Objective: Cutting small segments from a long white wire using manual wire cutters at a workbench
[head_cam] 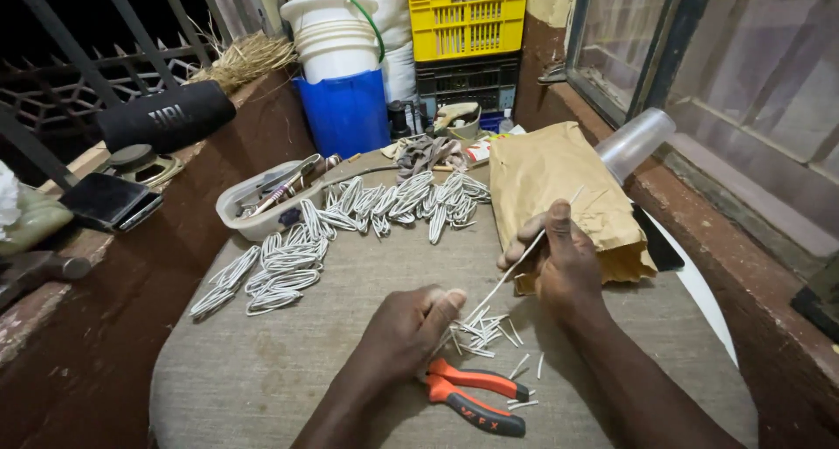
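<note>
Beyond the pinched spot lie looped white wire bundles [288, 261] and a clear tub of tools [262, 200], a crumpled brown paper bag [559, 187] sits just right of it, orange-handled pliers [476, 395] lie just below, and a blue bucket [348, 112] and yellow crate [468, 16] stand far behind.

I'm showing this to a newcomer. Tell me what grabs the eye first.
The two hands at the centre: the right hand and left hand stretch a thin white wire between them. Orange-handled pliers lie just below, and bundles of looped white wire fan across the table behind.
</note>
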